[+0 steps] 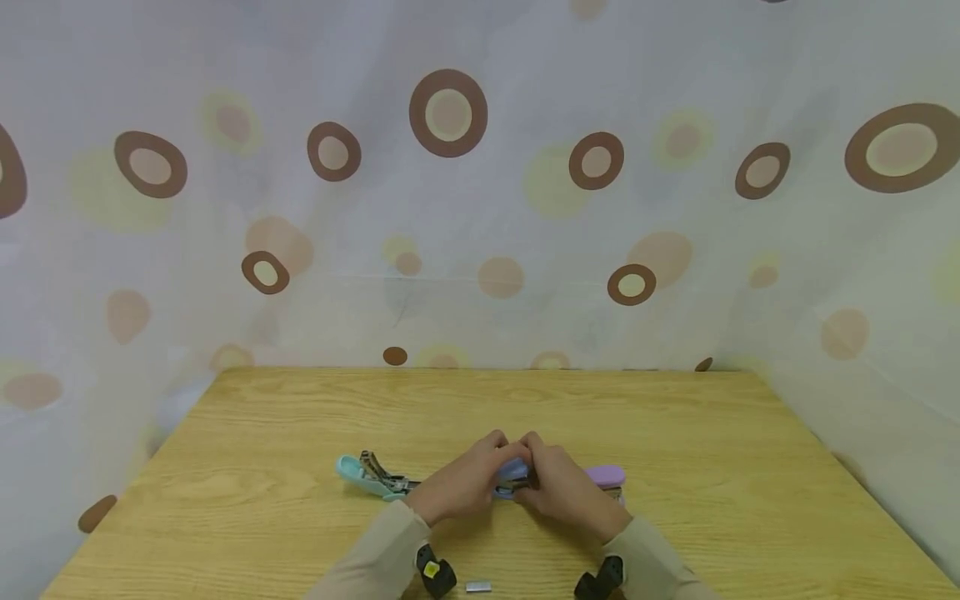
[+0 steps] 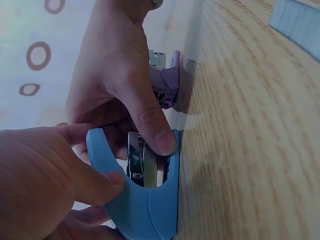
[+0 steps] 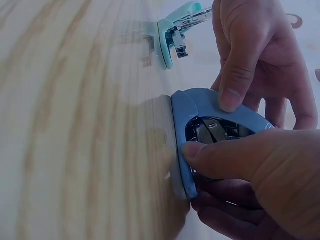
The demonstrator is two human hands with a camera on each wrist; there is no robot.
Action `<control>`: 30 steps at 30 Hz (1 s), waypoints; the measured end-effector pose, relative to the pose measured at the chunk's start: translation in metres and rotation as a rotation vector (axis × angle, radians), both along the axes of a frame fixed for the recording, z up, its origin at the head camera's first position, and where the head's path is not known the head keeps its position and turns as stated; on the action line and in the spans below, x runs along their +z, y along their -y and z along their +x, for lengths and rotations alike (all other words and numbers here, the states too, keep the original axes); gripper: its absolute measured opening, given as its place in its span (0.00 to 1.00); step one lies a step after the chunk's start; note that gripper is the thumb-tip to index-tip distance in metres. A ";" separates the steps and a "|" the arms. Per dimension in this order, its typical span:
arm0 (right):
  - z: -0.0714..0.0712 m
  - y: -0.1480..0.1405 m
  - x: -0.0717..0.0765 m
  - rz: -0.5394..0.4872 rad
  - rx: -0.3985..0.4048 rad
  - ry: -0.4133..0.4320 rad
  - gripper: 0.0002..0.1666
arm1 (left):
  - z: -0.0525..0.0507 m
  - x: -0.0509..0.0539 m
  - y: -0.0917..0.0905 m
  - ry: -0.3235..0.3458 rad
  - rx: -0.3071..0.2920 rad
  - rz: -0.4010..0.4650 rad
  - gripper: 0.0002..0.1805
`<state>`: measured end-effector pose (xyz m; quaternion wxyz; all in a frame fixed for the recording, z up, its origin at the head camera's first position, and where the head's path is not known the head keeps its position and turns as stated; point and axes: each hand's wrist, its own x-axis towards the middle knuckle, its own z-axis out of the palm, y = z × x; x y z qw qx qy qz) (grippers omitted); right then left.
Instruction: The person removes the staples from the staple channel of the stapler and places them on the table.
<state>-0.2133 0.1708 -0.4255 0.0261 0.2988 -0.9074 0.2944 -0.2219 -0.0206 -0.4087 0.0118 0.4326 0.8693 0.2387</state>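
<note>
A blue stapler stands on the wooden table between both hands. The left hand grips its upper arm, thumb on the blue shell in the left wrist view. The right hand holds the base near the front, its thumb on the blue base edge in the right wrist view. Metal parts show in the gap between arm and base. Fingers on the far side are partly hidden.
Left of the hands lies a mint stapler, its metal part raised. A purple stapler is right, partly behind the right hand. A small grey staple strip lies near the front of the table. Patterned cloth hangs behind.
</note>
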 end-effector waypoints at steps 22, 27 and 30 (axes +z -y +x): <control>-0.003 0.002 -0.001 0.032 0.000 -0.024 0.10 | -0.013 0.000 0.025 0.206 0.029 0.328 0.16; -0.002 0.002 0.000 0.019 0.008 -0.002 0.08 | -0.015 0.006 0.032 0.157 0.071 0.331 0.14; -0.001 0.002 0.000 0.023 0.009 0.009 0.08 | -0.016 0.008 0.036 0.138 0.079 0.318 0.13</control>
